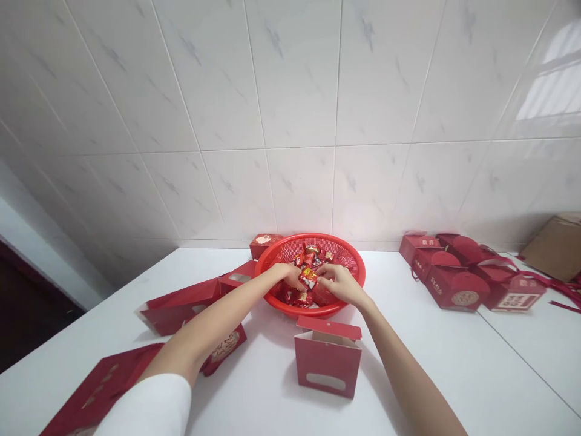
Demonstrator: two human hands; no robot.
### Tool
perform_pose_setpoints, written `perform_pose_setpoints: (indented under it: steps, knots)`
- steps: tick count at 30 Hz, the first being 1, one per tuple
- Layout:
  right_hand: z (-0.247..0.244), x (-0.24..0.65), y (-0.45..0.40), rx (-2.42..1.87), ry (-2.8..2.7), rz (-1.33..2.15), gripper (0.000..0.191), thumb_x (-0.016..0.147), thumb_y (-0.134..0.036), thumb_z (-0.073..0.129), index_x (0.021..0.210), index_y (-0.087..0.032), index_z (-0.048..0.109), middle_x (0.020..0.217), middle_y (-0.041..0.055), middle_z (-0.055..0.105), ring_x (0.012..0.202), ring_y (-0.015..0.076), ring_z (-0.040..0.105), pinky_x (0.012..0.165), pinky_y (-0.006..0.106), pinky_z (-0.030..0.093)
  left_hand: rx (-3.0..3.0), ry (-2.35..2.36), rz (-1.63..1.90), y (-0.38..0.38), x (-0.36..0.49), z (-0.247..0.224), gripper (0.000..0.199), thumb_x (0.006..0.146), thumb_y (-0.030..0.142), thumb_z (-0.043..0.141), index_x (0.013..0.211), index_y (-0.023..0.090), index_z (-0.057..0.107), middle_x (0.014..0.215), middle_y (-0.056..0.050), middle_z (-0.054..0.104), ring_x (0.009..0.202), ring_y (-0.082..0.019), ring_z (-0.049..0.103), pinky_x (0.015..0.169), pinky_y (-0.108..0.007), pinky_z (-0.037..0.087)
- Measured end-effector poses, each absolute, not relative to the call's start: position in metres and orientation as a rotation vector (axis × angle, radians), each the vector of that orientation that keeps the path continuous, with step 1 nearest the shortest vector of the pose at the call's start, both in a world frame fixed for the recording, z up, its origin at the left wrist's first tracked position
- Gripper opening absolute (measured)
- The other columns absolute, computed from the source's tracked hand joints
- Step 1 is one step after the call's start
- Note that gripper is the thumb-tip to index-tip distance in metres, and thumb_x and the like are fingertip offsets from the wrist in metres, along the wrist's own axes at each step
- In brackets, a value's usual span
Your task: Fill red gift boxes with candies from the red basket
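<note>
Both hands reach into a red plastic basket [358, 260] full of candies in red wrappers [303, 299]. My left hand [292, 275] comes in from the left, its fingers curled down and closed on a wrapped candy, with the fingertips partly hidden. Opposite it, my right hand [339, 282] has thumb and fingers bent together on a wrapped candy. Between the hands shows a candy with a yellow and red wrapper [309, 276]. In front of the basket a red paper box [327, 362] stands upright with its top flap open.
At left lie more red boxes [181, 303], a box with a gold pattern [227, 348] and a red bag-like box [104, 381]. A small red box [261, 244] sits behind the basket. Several closed red boxes [458, 287], ribbons [560, 287] and a cardboard box [556, 248] are at right.
</note>
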State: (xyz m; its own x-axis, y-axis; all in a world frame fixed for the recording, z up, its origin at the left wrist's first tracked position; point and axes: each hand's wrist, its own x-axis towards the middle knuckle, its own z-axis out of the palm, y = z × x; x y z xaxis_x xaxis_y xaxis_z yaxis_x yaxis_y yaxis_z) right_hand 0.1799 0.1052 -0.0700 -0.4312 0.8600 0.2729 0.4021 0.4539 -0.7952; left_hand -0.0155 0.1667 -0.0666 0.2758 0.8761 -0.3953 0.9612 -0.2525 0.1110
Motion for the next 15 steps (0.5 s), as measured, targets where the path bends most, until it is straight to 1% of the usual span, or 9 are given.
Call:
perform_pose_setpoints:
  steps: [4, 6, 8, 11, 15]
  knots:
    - [-0.07, 0.18, 0.106, -1.104, -2.073, 0.822, 0.017, 0.08, -0.018, 0.056, 0.087, -0.017, 0.071, 0.08, 0.0049, 0.073, 0.072, 0.0191, 0.065, 0.065, 0.027, 0.043, 2.176, 1.743, -0.481, 0.158, -0.006, -0.061, 0.05, 0.052, 0.041, 0.085, 0.095, 0.016, 0.075, 0.115, -0.017, 0.071, 0.106, -0.036, 0.064, 0.09, -0.039, 0.05]
    - [-0.07, 0.18, 0.105, -1.112, -2.077, 0.806, 0.017, 0.08, -0.019, 0.057, 0.088, -0.017, 0.071, 0.077, 0.0047, 0.072, 0.071, 0.0193, 0.065, 0.065, 0.028, 0.043, 2.169, 1.758, -0.476, 0.154, -0.004, -0.059, 0.052, 0.052, 0.04, 0.084, 0.097, 0.016, 0.074, 0.115, -0.016, 0.071, 0.104, -0.035, 0.065, 0.086, -0.036, 0.051]
    - [-0.07, 0.18, 0.105, -1.101, -2.062, 0.818, 0.016, 0.081, -0.02, 0.057, 0.089, -0.018, 0.071, 0.08, 0.0048, 0.072, 0.073, 0.0198, 0.065, 0.067, 0.029, 0.044, 2.161, 1.77, -0.45, 0.151, -0.003, -0.058, 0.053, 0.05, 0.039, 0.085, 0.096, 0.016, 0.073, 0.112, -0.015, 0.071, 0.099, -0.033, 0.066, 0.078, -0.032, 0.052]
    - [-0.071, 0.181, 0.106, -1.038, -2.017, 0.899, 0.016, 0.083, -0.024, 0.055, 0.089, -0.018, 0.069, 0.087, 0.0056, 0.073, 0.078, 0.0208, 0.067, 0.071, 0.03, 0.046, 2.159, 1.754, -0.391, 0.148, -0.004, -0.056, 0.048, 0.048, 0.036, 0.084, 0.089, 0.014, 0.071, 0.101, -0.012, 0.072, 0.088, -0.028, 0.067, 0.065, -0.027, 0.049]
    - [-0.071, 0.182, 0.107, -0.998, -1.9, 0.994, 0.024, 0.086, -0.033, 0.052, 0.097, -0.018, 0.066, 0.092, 0.0065, 0.073, 0.087, 0.023, 0.067, 0.079, 0.034, 0.048, 2.161, 1.706, -0.307, 0.148, -0.009, -0.053, 0.035, 0.05, 0.036, 0.083, 0.074, 0.016, 0.065, 0.079, -0.004, 0.067, 0.073, -0.021, 0.063, 0.056, -0.025, 0.042]
